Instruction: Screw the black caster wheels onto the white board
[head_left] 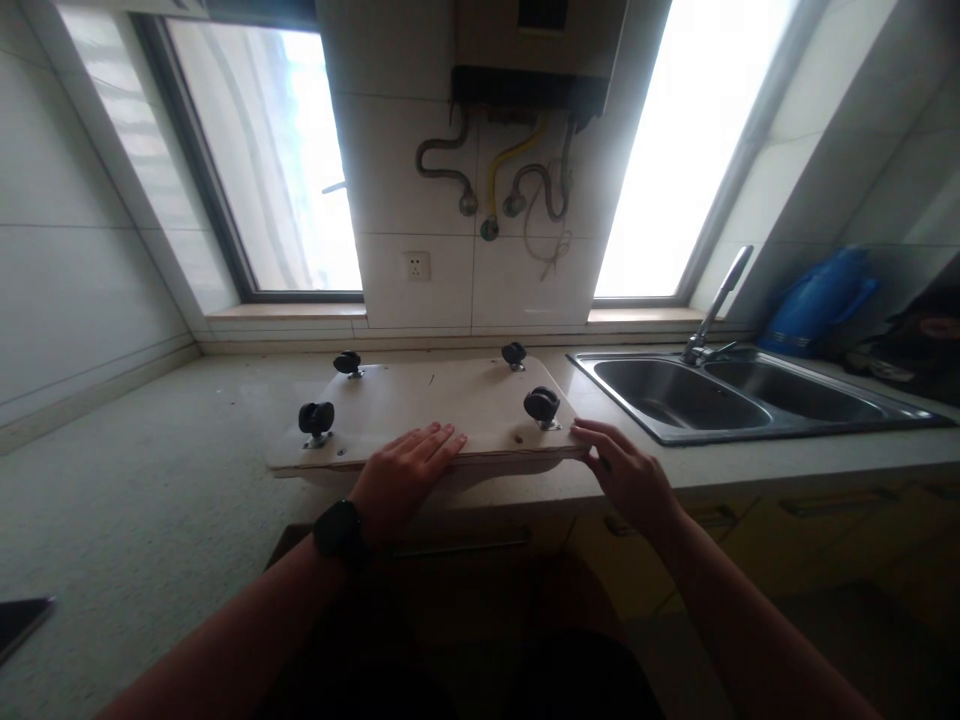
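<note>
A pale flat board [420, 400] lies on the counter with several black swivel casters pointing up, one near each corner. My left hand [405, 462] rests flat on its front edge, fingers stretched out across the top surface; a dark watch [339, 530] is on that wrist. At the front right corner, my right hand [622, 465] pinches the board's edge, close to the front right caster [542, 405]. Some curved part shows below the front edge, mostly in shadow.
To the right is a double steel sink [675, 390] with a faucet [709, 310]. A blue jug-like container [817, 300] stands behind it. On the wall, a water heater [536, 60] hangs above hoses and a socket [416, 265]. A dark flat object [22, 622] lies at the lower left.
</note>
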